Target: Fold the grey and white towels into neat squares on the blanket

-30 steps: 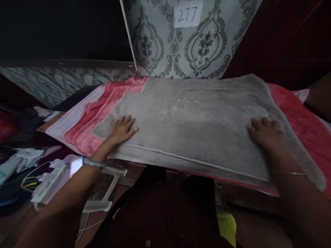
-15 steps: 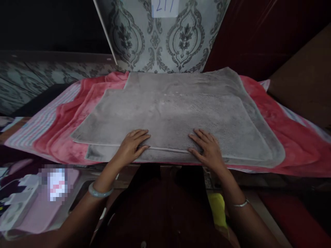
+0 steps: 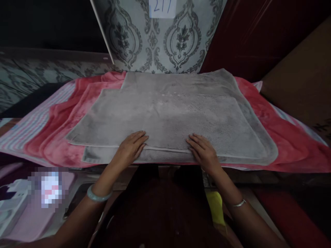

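Note:
Two grey plush cloths with bound edges lie stacked, the upper grey cloth [image 3: 160, 117] shifted toward me and to the left over the lower grey cloth [image 3: 176, 80]. My left hand [image 3: 129, 146] rests palm down on the upper cloth's front edge, left of centre, its fingers stretched out. Right of centre on the same edge, my right hand [image 3: 204, 151] lies flat with its fingers extended and close together. A gap of bare cloth separates the hands. What is under the palms is hidden.
A pink-red blanket [image 3: 289, 148] and a striped sheet [image 3: 33, 119] lie beneath the cloths. Behind stand a patterned wall [image 3: 152, 41], a dark screen [image 3: 49, 27] at left and a brown cardboard panel [image 3: 307, 75] at right. A pink phone-like object [image 3: 33, 217] is at lower left.
My thumbs have drawn closer to the fingers, and the right hand's fingers have slid slightly toward me. The whole view has shifted a little; the cloths keep their arrangement.

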Motion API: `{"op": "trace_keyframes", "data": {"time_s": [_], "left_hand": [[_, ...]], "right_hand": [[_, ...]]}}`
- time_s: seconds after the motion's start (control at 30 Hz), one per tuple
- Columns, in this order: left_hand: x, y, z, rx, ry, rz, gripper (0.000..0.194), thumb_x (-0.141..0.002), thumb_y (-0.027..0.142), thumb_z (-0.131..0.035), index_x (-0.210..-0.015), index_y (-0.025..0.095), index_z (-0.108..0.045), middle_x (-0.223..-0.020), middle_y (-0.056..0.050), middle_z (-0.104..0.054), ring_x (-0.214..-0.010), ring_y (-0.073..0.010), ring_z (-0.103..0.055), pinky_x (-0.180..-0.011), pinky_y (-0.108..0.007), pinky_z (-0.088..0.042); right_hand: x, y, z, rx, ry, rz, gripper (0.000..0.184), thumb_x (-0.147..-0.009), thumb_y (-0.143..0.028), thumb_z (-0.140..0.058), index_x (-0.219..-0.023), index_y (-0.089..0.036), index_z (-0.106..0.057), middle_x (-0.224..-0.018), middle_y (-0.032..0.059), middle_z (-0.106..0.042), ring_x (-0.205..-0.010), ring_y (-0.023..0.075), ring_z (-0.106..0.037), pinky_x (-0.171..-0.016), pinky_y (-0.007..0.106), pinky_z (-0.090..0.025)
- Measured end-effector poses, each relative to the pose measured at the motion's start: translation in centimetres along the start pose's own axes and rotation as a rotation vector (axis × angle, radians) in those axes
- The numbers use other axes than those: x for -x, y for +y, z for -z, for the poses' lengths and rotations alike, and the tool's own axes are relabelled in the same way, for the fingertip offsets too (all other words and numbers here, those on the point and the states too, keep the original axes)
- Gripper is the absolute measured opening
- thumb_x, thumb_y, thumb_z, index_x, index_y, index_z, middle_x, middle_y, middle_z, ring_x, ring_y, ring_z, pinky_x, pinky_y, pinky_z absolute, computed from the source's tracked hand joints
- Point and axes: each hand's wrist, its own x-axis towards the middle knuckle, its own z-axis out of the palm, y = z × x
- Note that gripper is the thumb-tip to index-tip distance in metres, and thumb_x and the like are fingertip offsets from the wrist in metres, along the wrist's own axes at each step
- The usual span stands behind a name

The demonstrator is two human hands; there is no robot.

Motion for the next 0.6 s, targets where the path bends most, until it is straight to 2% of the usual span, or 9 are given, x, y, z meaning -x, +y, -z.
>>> {"op": "trace_keyframes", "data": {"time_s": [0.13, 0.3, 0.43, 0.6], "left_hand": [[0.1, -0.3, 0.3, 0.032, -0.041, 0.016, 0.043, -0.096, 0.012, -0.040, -0.132, 0.021, -0.062, -0.139, -0.011, -0.063, -0.128, -0.0231, -0.060, -0.105, -0.048, -0.055], [-0.3, -0.3, 0.3, 0.064, -0.012, 0.035, 0.032, -0.098, 0.024, -0.046, -0.122, 0.022, -0.068, -0.131, -0.011, -0.068, -0.122, -0.0249, -0.064, -0.103, -0.049, -0.055], [-0.6, -0.3, -0.1, 0.068, 0.031, 0.044, 0.029, -0.098, 0.026, -0.047, -0.114, 0.022, -0.071, -0.125, -0.011, -0.071, -0.117, -0.0251, -0.067, -0.100, -0.049, -0.056], [-0.4, -0.5, -0.2, 0.047, 0.008, 0.030, 0.031, -0.096, 0.023, -0.047, -0.116, 0.022, -0.070, -0.130, -0.012, -0.069, -0.121, -0.0271, -0.065, -0.102, -0.052, -0.053]], "right_hand": [[0.4, 0.3, 0.7, -0.025, -0.029, 0.039, 0.054, -0.100, -0.011, -0.042, -0.152, -0.027, -0.045, -0.133, 0.0110, -0.065, -0.130, 0.0250, -0.057, -0.108, 0.049, -0.051], [1.0, 0.6, 1.4, 0.012, -0.063, 0.025, 0.066, -0.096, -0.004, -0.038, -0.157, -0.027, -0.034, -0.137, 0.0118, -0.062, -0.131, 0.0250, -0.054, -0.108, 0.049, -0.051], [1.3, 0.7, 1.4, 0.061, -0.057, 0.002, 0.067, -0.091, -0.001, -0.035, -0.155, -0.024, -0.039, -0.136, 0.0123, -0.061, -0.130, 0.0255, -0.054, -0.108, 0.050, -0.050], [1.4, 0.7, 1.2, 0.106, 0.026, -0.047, 0.052, -0.093, -0.006, -0.042, -0.140, -0.023, -0.056, -0.127, 0.0117, -0.067, -0.121, 0.0270, -0.060, -0.104, 0.051, -0.051]]}}
